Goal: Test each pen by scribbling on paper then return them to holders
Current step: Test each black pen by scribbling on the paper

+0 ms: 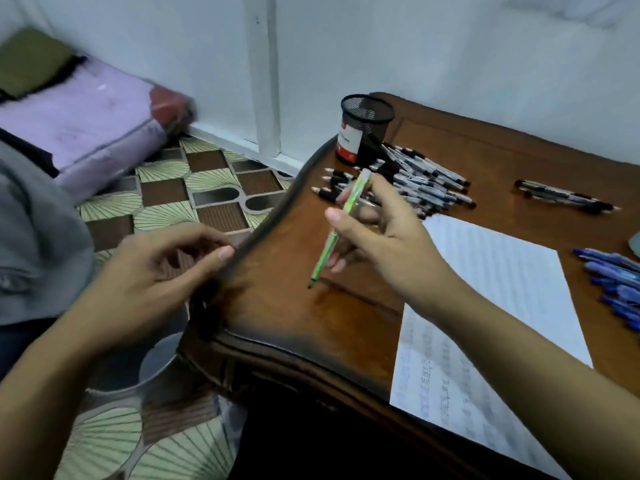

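Right hand (381,237) around green pen (325,256)

The right hand (377,237) pinches a green pen (341,225) tip-down over the table (277,306); the left hand (145,282) hovers off its edge.

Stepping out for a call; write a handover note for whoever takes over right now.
Right hand pinches the green pen, tip over bare table, off the paper. Left hand holds nothing, fingers at the table edge.
A heap of black pens lies beside the mesh holder, stray pens apart; blue pens at the right edge.
Done: paper carries faint marks; which pens are tested cannot be told.
To do: scribble the green pen, test the rest, return all to the holder, which looks empty.
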A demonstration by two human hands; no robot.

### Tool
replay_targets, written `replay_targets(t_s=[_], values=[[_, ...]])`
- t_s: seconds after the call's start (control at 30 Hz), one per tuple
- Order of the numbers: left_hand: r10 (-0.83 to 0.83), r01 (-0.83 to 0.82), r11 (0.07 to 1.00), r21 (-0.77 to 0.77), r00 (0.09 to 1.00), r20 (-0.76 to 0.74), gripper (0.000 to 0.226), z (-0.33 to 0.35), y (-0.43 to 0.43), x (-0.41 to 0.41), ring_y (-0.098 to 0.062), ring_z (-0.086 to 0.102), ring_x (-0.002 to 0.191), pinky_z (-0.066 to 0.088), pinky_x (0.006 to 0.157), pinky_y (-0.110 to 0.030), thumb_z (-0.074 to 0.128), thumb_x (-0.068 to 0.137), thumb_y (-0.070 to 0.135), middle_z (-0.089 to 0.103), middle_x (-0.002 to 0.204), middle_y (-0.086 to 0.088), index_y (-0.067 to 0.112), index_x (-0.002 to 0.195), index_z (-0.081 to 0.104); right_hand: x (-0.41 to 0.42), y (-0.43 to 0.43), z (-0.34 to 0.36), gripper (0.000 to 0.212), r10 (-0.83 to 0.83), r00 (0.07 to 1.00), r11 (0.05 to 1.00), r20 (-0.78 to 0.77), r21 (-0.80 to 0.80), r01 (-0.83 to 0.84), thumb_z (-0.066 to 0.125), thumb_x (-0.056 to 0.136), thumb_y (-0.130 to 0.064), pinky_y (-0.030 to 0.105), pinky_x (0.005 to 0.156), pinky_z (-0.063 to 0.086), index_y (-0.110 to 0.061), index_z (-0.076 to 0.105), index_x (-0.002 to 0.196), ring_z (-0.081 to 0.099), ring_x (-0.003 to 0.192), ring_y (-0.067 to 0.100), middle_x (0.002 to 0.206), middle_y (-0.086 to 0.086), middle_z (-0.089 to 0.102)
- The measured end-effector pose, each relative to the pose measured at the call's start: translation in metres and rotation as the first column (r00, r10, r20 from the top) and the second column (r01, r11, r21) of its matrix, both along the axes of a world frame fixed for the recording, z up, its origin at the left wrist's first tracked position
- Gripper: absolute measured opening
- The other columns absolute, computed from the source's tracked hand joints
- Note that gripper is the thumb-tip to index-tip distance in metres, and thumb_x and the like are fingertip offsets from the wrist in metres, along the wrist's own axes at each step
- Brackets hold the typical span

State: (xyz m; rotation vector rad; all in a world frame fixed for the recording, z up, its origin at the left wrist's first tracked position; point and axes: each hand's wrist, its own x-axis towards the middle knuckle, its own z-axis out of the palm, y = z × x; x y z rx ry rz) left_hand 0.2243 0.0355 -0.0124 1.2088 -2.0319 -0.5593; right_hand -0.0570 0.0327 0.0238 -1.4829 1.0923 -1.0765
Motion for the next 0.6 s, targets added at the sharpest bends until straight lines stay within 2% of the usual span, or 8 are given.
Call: replay_targets(t_s=[0.07, 0.17, 0.33, 0.43, 0.5, 0.6], values=[[0.063, -0.063, 0.998, 0.015, 0.998, -0.009, 0.029, -0.009, 0.001, 0.023, -0.008, 0.067, 0.084, 0.046, 0.07, -0.015, 0.057, 0.094, 0.055, 0.073, 0.094, 0.009, 0.032, 0.103, 0.073, 0.032, -0.014, -0.004, 0.021, 0.063, 0.998, 0.998, 0.008, -0.002, -0.063, 0.062, 0.099, -0.012, 0.052, 0.068, 0.063, -0.007, 0.045, 0.111, 0.071, 0.067, 0.036, 0.083, 0.011, 0.069], [0.169, -0.168, 0.985, 0.043, 0.985, -0.02, 0.023, -0.023, 0.007, 0.053, -0.009, 0.067, 0.082, 0.048, 0.067, -0.023, 0.059, 0.099, 0.047, 0.073, 0.09, 0.008, 0.029, 0.102, 0.073, 0.076, -0.032, -0.015, 0.021, 0.143, 0.989, 0.989, -0.048, -0.023, -0.144, 0.066, 0.098, -0.011, 0.054, 0.069, 0.062, -0.009, 0.046, 0.105, 0.073, 0.069, 0.036, 0.093, 0.02, 0.066], [0.304, -0.306, 0.946, 0.111, 0.952, 0.027, 0.019, -0.041, 0.017, 0.099, -0.008, 0.066, 0.082, 0.049, 0.07, -0.021, 0.058, 0.097, 0.037, 0.073, 0.092, 0.005, 0.027, 0.103, 0.073, 0.141, -0.065, -0.043, 0.031, 0.222, 0.922, 0.951, -0.317, -0.138, -0.276, 0.075, 0.087, -0.035, 0.055, 0.078, 0.058, -0.016, 0.056, 0.103, 0.071, 0.082, 0.028, 0.09, 0.004, 0.067], [0.403, -0.397, 0.905, 0.153, 0.915, -0.009, 0.023, -0.051, 0.022, 0.123, -0.007, 0.067, 0.079, 0.051, 0.066, -0.022, 0.056, 0.1, 0.047, 0.072, 0.092, 0.009, 0.03, 0.101, 0.071, 0.175, -0.082, -0.054, 0.031, 0.298, 0.842, 0.908, -0.449, -0.14, -0.396, 0.08, 0.08, -0.036, 0.05, 0.081, 0.056, -0.027, 0.058, 0.099, 0.07, 0.084, 0.021, 0.089, -0.002, 0.069], [0.446, -0.438, 0.884, 0.163, 0.895, -0.017, 0.026, -0.059, 0.025, 0.138, -0.008, 0.068, 0.083, 0.054, 0.072, -0.03, 0.054, 0.099, 0.054, 0.072, 0.095, 0.01, 0.034, 0.103, 0.069, 0.196, -0.092, -0.057, 0.023, 0.366, 0.762, 0.865, -0.535, -0.106, -0.49, 0.083, 0.078, -0.028, 0.046, 0.081, 0.056, -0.023, 0.064, 0.091, 0.068, 0.082, 0.015, 0.084, -0.006, 0.068], [0.485, -0.478, 0.856, 0.199, 0.874, 0.013, 0.022, -0.078, 0.025, 0.155, -0.008, 0.068, 0.084, 0.056, 0.072, -0.036, 0.054, 0.102, 0.051, 0.072, 0.095, 0.009, 0.034, 0.104, 0.068, 0.221, -0.103, -0.06, 0.015, 0.439, 0.636, 0.8, -0.635, -0.046, -0.598, 0.084, 0.079, -0.019, 0.037, 0.084, 0.055, -0.018, 0.07, 0.086, 0.063, 0.08, 0.005, 0.079, -0.013, 0.064]])
